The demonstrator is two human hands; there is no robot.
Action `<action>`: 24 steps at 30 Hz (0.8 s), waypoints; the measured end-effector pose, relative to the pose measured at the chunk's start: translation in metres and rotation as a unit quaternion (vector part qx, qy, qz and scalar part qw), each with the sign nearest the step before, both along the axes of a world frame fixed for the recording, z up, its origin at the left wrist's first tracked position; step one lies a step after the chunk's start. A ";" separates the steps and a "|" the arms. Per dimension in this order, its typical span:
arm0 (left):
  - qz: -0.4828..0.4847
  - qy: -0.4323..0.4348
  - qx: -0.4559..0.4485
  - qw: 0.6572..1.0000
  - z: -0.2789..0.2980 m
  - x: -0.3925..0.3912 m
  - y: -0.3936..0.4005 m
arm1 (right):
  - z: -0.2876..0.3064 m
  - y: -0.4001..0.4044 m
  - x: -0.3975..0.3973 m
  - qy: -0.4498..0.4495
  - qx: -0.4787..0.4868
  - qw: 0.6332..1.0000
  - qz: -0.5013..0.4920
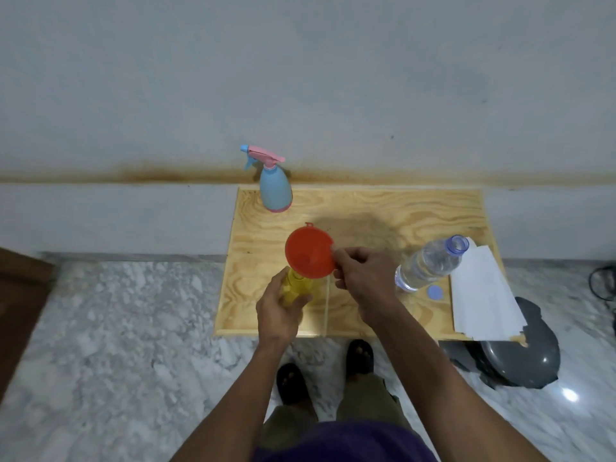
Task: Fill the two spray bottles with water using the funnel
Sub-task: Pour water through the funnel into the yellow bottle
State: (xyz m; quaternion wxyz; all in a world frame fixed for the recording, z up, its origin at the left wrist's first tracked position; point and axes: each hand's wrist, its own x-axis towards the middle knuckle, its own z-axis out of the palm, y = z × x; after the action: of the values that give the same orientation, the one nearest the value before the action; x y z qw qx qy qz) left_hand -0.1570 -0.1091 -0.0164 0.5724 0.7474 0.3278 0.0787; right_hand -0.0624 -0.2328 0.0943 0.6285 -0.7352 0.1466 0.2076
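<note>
A yellow spray bottle (295, 288) without its head stands on the wooden board (366, 208), and my left hand (278, 310) grips its body. An orange funnel (308, 251) sits in the bottle's neck. My right hand (361, 273) pinches the funnel's right rim. A blue spray bottle (275, 188) with a pink trigger head stands at the board's far left corner. An uncapped clear water bottle (430, 263) stands to the right of my right hand, with its blue cap (435, 292) lying beside its base.
A white sheet of paper (480, 295) lies on the board's right side. A dark grey round object (523, 355) sits on the marble floor under the board's right corner. A wall runs behind the board. My feet in dark sandals stand just in front.
</note>
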 end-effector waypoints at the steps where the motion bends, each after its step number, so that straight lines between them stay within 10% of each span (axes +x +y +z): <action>1: -0.002 0.002 -0.003 1.000 0.000 0.000 0.000 | 0.000 0.002 -0.002 -0.005 -0.006 1.000 0.005; 24: -0.003 0.044 0.046 0.998 0.002 0.004 0.001 | -0.007 0.011 -0.017 -0.113 -0.136 0.983 0.048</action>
State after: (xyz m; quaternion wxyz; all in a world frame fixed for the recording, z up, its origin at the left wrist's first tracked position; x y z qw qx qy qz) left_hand -0.1531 -0.1086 -0.0142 0.5226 0.7768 0.3465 0.0584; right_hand -0.0797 -0.2217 0.0876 0.5244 -0.8387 0.0654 0.1312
